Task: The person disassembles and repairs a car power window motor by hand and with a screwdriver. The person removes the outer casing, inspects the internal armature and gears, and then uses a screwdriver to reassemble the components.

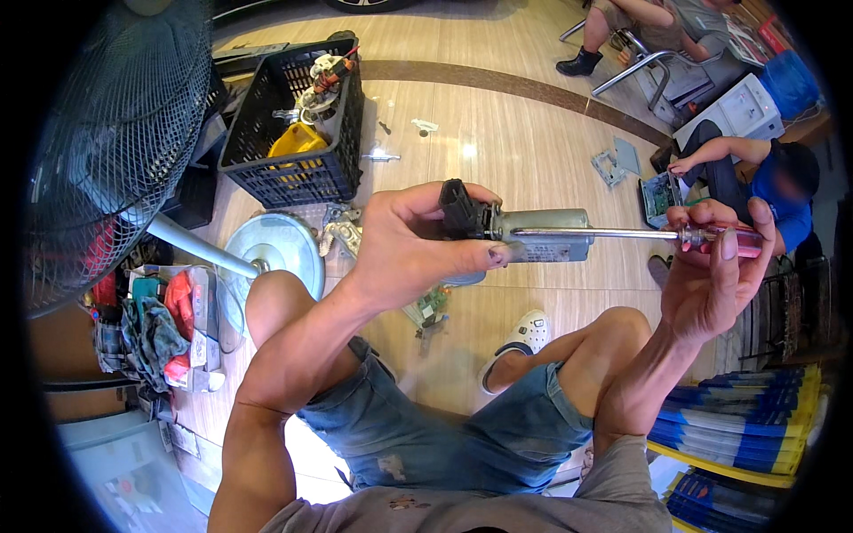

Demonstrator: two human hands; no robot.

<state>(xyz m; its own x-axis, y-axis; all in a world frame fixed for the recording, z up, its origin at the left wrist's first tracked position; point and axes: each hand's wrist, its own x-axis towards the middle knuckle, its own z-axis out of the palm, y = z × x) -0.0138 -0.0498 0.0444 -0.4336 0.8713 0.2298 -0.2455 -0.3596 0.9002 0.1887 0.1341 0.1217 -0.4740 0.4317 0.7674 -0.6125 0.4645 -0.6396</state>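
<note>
My left hand [402, 244] is closed round the black plastic end of a small electric motor [560, 219], a grey metal cylinder with a flat labelled side. A black connector [458, 209] sticks up from that end, beside my fingers. In my right hand [713, 266] is a screwdriver [622, 234] with a clear red handle, gripped in the fingertips. Its long steel shaft lies level across the motor, pointing left. The tip ends close to my left thumb, near the joint between the black part and the metal; whether it touches there I cannot tell.
A black plastic crate [306, 182] holding a yellow part stands at the far left, beside a pedestal fan [142, 115]. Loose parts [431, 306] lie on the tiled floor below my hands. At the right, a seated person [769, 182] works on an opened device [660, 197].
</note>
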